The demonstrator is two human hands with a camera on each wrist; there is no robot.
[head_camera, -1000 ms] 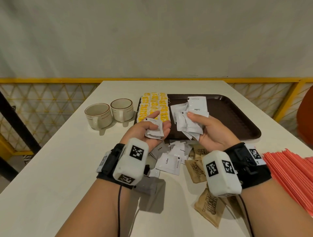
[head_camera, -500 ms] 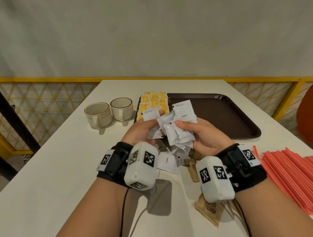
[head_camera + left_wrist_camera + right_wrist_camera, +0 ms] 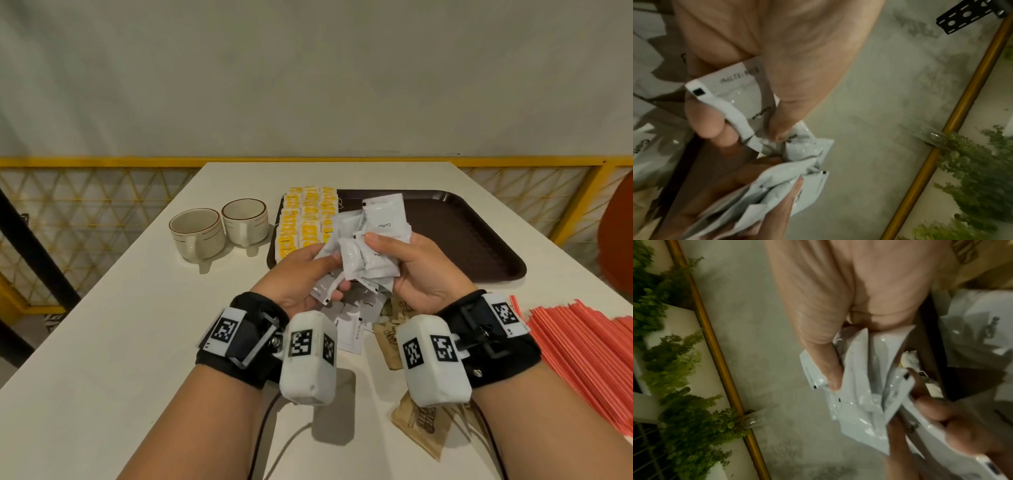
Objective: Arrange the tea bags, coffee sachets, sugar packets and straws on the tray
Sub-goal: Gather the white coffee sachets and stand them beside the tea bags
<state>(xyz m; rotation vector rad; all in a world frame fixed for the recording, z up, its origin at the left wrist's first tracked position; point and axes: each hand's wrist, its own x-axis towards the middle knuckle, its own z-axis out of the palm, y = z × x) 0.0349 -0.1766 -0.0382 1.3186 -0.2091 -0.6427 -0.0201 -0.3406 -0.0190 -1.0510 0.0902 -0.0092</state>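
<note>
Both hands meet above the table's middle over a bunch of white coffee sachets [image 3: 371, 250]. My right hand [image 3: 416, 270] grips the bunch [image 3: 861, 402] with its thumb on top. My left hand [image 3: 301, 277] pinches a few more sachets [image 3: 740, 100] at the bunch's left edge. Yellow tea bags [image 3: 305, 222] lie in rows on the left part of the brown tray [image 3: 462, 233]. Loose coffee sachets [image 3: 356, 325] and brown sugar packets [image 3: 423, 428] lie on the table under my wrists. Red straws [image 3: 589, 353] are piled at the right.
Two cream cups [image 3: 219, 231] stand left of the tray. A yellow mesh railing [image 3: 85, 205] runs behind and beside the white table [image 3: 102, 359]. The tray's right half is bare.
My hands have come together: the left hand brought its few sachets up against the bunch in the right hand, and both now hold the sachets as one cluster, closer to me.
</note>
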